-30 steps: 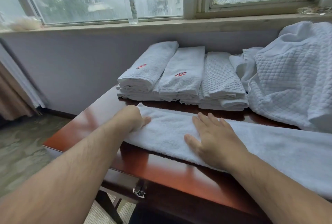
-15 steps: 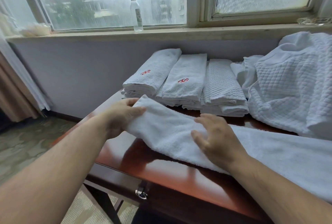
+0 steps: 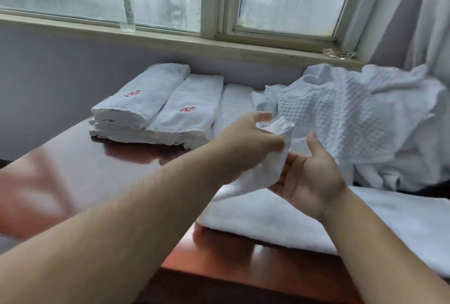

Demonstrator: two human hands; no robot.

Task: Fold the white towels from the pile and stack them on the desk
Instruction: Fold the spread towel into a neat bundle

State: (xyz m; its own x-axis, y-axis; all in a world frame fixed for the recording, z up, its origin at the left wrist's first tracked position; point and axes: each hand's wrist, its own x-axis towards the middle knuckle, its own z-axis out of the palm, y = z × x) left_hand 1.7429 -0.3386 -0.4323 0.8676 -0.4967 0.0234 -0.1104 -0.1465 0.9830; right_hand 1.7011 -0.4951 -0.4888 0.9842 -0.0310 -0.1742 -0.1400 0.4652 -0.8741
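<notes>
Head view: left hand (image 3: pixel 246 142) pinches towel (image 3: pixel 267 216) end, right hand (image 3: pixel 309 179) open beneath; mid-fold, next lay toward 3 o'clock.

Left hand (image 3: pixel 246 142) raised above the desk, fingers and thumb pinched shut on the towel end (image 3: pixel 272 157), right hand (image 3: pixel 306 177) beside it, palm up, fingers spread under the cloth, both forearms bare

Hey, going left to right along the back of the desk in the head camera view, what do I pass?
Folded towel with a red logo → second folded towel with a red logo → folded waffle-weave towel → unfolded pile of white towels.
</notes>
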